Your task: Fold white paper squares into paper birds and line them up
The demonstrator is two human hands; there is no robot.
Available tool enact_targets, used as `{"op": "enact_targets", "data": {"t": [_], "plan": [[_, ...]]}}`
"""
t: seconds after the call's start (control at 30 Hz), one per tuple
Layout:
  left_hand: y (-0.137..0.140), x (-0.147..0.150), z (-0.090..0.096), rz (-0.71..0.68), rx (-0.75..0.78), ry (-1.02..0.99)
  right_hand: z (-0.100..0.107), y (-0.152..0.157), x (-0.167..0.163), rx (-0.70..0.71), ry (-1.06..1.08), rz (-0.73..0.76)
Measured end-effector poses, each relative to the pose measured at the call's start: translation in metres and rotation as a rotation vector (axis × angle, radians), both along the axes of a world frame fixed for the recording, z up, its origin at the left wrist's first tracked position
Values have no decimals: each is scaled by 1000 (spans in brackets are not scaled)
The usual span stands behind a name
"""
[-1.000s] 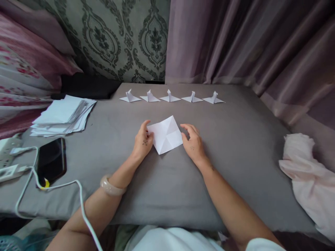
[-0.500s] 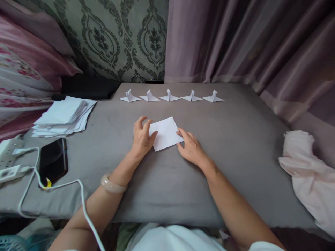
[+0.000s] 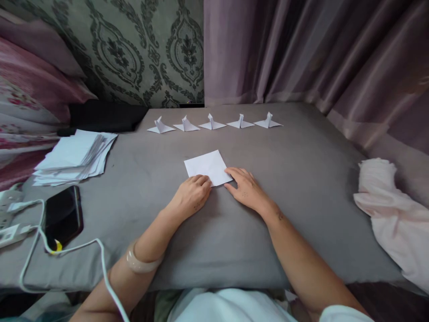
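A small white sheet of paper (image 3: 205, 163) lies flat and slightly turned on the grey cloth in front of me. My left hand (image 3: 192, 194) is at its near edge, fingers curled together and pressing on the paper; the thumb is mostly hidden. At the right corner, my right hand (image 3: 246, 188) has the paper between its thumb and fingers. Beyond the sheet, several folded white paper birds (image 3: 212, 123) stand in a row.
A stack of white paper (image 3: 72, 156) lies at the left, with a black folded item (image 3: 107, 115) behind it. Nearer are a phone (image 3: 64, 214), a power strip (image 3: 8, 208) and a white cable (image 3: 100, 255). Pale pink fabric (image 3: 385, 201) lies at the right.
My left hand has moved from the sheet's left edge to its near edge, and its spread fingers have closed. My right hand stays at the right corner. The view has shifted slightly.
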State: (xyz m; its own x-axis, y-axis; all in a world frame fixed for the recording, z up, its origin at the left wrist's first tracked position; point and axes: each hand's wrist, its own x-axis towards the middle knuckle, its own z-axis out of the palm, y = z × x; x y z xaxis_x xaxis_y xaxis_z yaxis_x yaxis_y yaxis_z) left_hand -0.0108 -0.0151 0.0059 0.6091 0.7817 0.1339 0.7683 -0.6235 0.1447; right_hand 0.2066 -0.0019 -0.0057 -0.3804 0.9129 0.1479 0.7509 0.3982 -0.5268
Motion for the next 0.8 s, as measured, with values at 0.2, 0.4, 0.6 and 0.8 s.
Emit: {"op": "enact_targets", "data": {"t": [0.2, 0.4, 0.6, 0.8], "plan": [[2, 4, -4, 12, 86, 35, 7, -6, 1, 91, -124, 25], [9, 6, -9, 75, 75, -86, 10, -10, -3, 103, -179, -39], [20, 6, -9, 309, -86, -354, 3, -8, -5, 98, -111, -108], [28, 8, -7, 481, -227, -464, -3, -7, -9, 113, -79, -188]]}}
